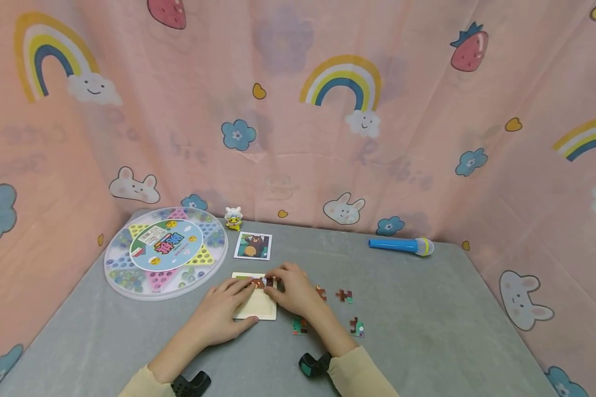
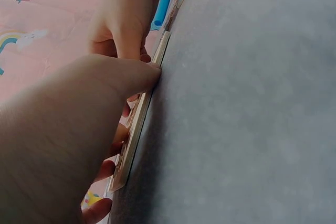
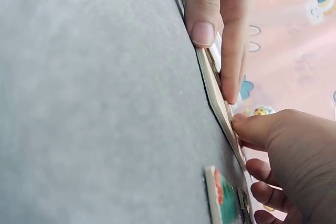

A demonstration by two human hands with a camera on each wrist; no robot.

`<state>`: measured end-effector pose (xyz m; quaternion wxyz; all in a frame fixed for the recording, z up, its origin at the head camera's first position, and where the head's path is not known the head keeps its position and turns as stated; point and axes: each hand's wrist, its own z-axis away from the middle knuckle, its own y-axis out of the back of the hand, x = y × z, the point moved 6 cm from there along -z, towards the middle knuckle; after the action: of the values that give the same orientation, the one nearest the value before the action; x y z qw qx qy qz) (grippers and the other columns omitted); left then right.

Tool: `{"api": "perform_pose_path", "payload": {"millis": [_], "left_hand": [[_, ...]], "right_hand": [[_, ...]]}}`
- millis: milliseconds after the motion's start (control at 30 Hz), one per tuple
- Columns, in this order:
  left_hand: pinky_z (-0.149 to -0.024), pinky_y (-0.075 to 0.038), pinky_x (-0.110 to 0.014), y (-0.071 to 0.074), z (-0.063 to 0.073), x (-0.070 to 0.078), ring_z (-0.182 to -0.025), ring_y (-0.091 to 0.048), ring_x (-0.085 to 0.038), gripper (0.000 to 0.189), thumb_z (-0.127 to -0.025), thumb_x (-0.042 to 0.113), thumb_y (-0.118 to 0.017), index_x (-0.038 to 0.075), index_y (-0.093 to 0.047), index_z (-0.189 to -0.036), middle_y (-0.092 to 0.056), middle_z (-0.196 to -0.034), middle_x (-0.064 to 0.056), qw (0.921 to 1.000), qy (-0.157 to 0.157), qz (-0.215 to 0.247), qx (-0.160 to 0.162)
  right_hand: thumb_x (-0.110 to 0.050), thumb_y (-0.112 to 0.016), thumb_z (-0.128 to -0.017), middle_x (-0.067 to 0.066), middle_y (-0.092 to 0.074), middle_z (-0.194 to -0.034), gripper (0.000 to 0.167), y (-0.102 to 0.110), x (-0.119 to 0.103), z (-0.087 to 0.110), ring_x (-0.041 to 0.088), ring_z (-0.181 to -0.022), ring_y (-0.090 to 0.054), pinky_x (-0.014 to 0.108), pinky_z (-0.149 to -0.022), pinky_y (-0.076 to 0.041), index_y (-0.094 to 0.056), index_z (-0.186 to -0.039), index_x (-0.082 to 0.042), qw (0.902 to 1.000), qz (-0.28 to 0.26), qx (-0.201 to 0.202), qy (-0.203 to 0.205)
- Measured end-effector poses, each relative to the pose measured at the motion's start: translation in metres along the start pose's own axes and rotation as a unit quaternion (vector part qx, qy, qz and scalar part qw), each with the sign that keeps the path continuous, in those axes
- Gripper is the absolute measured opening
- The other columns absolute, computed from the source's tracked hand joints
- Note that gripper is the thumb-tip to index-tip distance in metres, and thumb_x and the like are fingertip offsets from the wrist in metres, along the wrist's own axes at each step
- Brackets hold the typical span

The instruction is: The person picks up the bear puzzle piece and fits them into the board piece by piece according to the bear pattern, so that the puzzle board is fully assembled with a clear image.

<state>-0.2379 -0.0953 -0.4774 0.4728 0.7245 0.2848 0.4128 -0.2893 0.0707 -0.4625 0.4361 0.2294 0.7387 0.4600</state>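
Note:
A small pale wooden puzzle tray (image 1: 258, 309) lies on the grey table, with brown bear puzzle pieces (image 1: 258, 283) along its far side. My left hand (image 1: 222, 313) rests over the tray's left side, fingers extended onto the pieces and thumb at the near edge, as the left wrist view also shows. At the far right corner, my right hand (image 1: 294, 292) pinches a puzzle piece between thumb and index finger, close on the tray; the fingers partly hide it. The right wrist view has the right thumb (image 3: 247, 124) right at the tray's rim.
Several loose puzzle pieces (image 1: 344, 296) lie right of the tray, one (image 1: 299, 326) beside the right forearm. Beyond the tray are a bear picture card (image 1: 253, 246) and a small figurine (image 1: 233, 218). A round marble game board (image 1: 151, 292) sits left, a blue toy microphone (image 1: 394, 245) back right.

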Motion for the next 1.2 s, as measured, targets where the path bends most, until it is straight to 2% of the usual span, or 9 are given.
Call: {"api": "perform_pose_path", "payload": {"millis": [633, 833, 1000, 1200], "left_hand": [[-0.105, -0.047, -0.062, 0.0, 0.001, 0.003, -0.144, -0.049, -0.035, 0.073, -0.093, 0.048, -0.078, 0.006, -0.061, -0.15, -0.056, -0.157, -0.009, 0.9999, 0.006, 0.004, 0.007], [-0.112, -0.044, -0.064, 0.003, 0.001, -0.005, -0.143, -0.048, -0.039, 0.08, -0.089, 0.047, -0.083, 0.002, -0.059, -0.151, -0.053, -0.158, -0.015, 0.9994, 0.021, 0.029, -0.002], [-0.117, -0.042, -0.062, 0.008, 0.005, -0.018, -0.144, -0.046, -0.044, 0.088, -0.086, 0.047, -0.086, 0.001, -0.054, -0.154, -0.048, -0.16, -0.022, 0.997, 0.049, 0.058, -0.011], [-0.109, -0.048, -0.059, 0.013, 0.009, -0.026, -0.133, -0.05, -0.038, 0.09, -0.084, 0.047, -0.088, 0.001, -0.055, -0.153, -0.051, -0.159, -0.021, 0.9961, 0.045, 0.075, 0.004]], "right_hand": [[-0.029, -0.079, -0.097, 0.002, -0.063, -0.097, 0.025, 0.0, -0.004, 0.0, 0.016, -0.086, -0.054, 0.032, -0.077, -0.044, -0.08, -0.116, -0.013, 0.9998, 0.017, 0.008, -0.004], [-0.028, -0.078, -0.099, 0.005, -0.064, -0.099, 0.03, 0.003, 0.002, 0.0, 0.016, -0.086, -0.054, 0.032, -0.075, -0.045, -0.077, -0.123, -0.01, 0.9998, -0.015, -0.005, -0.011], [-0.024, -0.076, -0.1, 0.011, -0.067, -0.105, 0.034, 0.018, 0.014, 0.004, 0.022, -0.091, -0.06, 0.039, -0.077, -0.053, -0.074, -0.127, -0.004, 0.9984, -0.052, 0.011, -0.017], [-0.022, -0.076, -0.1, 0.012, -0.067, -0.11, 0.035, 0.04, 0.034, 0.013, 0.029, -0.103, -0.063, 0.05, -0.09, -0.056, -0.073, -0.128, -0.003, 0.9953, -0.086, 0.034, -0.03]]}}
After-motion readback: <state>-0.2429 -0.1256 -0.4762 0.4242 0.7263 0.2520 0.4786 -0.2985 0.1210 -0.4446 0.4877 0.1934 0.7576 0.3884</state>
